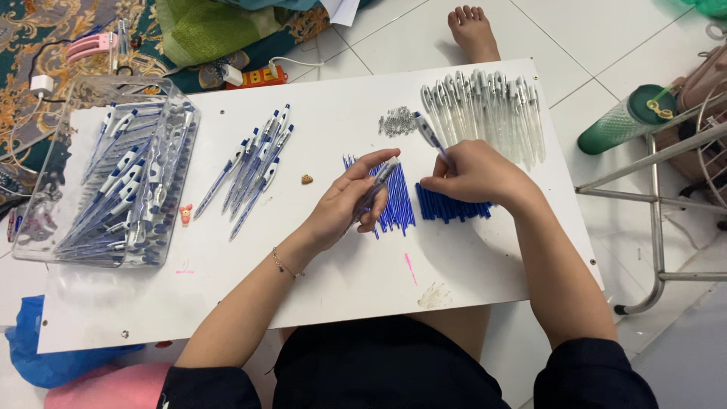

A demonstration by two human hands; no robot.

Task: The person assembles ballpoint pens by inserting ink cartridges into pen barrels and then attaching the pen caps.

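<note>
Both hands are closed on pen parts over the middle of the white board point(227, 303). Left hand point(344, 208) — fingers curled round a clear pen barrel point(381, 182), thumb on top, the barrel's long axis running from about 7 o'clock up to 1 o'clock, its upper end poking out past the fingertips. Right hand point(473, 176) — fingers pinched together on a blue-and-white pen cap piece point(429, 135), which sticks out of the grip toward 11 o'clock.

Key relation: the cap piece lies at roughly 2 o'clock from the barrel's free end, near but apart, a short gap between the two. The axes are not in line; the barrel leans right, the cap piece leans left, so they form a shallow V opening away from the person. Right hand is the nearer one to the gap.

Under the hands: loose blue refills point(397, 204) in two bunches, lying mostly 12-to-6. Whether a refill already sits inside the held barrel is hard to say — fingers cover most of it.

At 12 o'clock from the left hand, a small heap of springs point(397, 121). At 1 o'clock from the right hand, a row of empty clear barrels point(492, 110). At 9 o'clock, finished pens point(257, 167), then a clear tray point(182, 151) with more.
</note>
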